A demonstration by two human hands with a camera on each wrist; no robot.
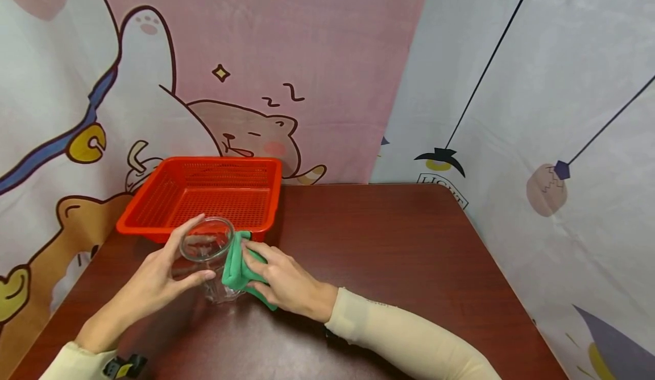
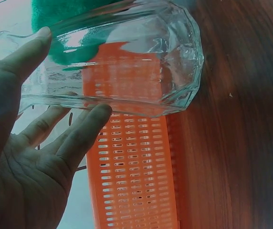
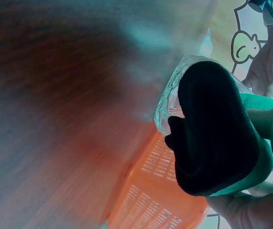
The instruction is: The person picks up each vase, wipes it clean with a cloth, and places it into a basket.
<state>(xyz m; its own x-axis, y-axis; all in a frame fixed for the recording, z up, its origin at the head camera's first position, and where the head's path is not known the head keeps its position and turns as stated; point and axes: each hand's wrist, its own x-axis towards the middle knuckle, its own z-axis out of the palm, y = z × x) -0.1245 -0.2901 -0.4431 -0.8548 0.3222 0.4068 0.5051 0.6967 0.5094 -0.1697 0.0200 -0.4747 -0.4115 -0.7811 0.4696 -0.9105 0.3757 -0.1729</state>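
A clear glass vase [image 1: 217, 293] with a flared rim and faceted base stands tilted over the table in the head view. My left hand [image 1: 156, 280] holds it near the neck, thumb on one side and fingers on the other. On the vase's right side, my right hand [image 1: 289, 280] grips a folded green cloth [image 1: 234, 269] and presses it to the glass. Through the clear wall of the vase [image 2: 181, 62], the left wrist view shows green cloth behind. In the right wrist view the cloth's near end [image 3: 217, 138] looks black and covers much of the vase.
An orange-red perforated plastic basket [image 1: 134, 224] sits on the table just behind the vase. The dark reddish-brown table [image 1: 389, 266] extends to the right. Printed cartoon fabric [image 1: 327, 44] hangs behind and on both sides. A black strap device [image 1: 123, 367] is on the left wrist.
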